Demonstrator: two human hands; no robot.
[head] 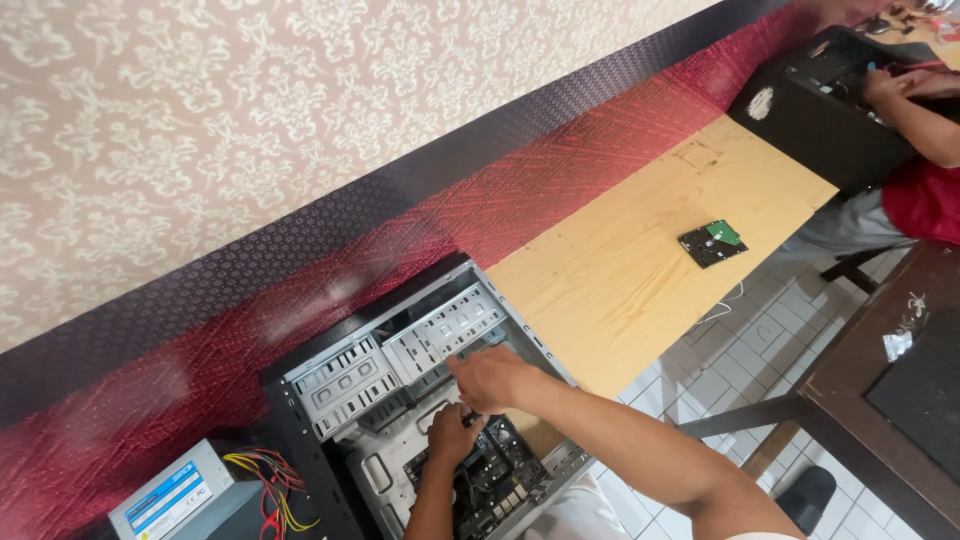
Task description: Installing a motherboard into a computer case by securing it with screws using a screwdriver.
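Landmark: open computer case (330,400), grey metal inside with a black frame, lying on its side on the plywood bench (640,250) with its open side up.
Left hand: the left hand (452,432) is inside the case, fingers bent down onto the dark motherboard (495,480); whether they pinch anything there cannot be told.
Right hand: the right hand (490,378) reaches across the case from the far side, fingers curled near the drive cage (400,355), just above the left hand; its grasp is hidden, so what it holds, if anything, cannot be told.
Motherboard: seated in the near part of the case floor, partly covered by both hands.
Drive cage: perforated grey bays along the case wall farthest from the person.
Power supply unit: power supply (175,495), a grey box with a blue label, just beside the case, its bundle of yellow, red and black wires (270,490) trailing toward the case frame.
Hard drive: hard drive (712,243), circuit board side up, lying alone on the bench well apart from the case.
Second case: black tower (815,110) at the far end of the bench from the open case, with another person's hand (885,85) on it.
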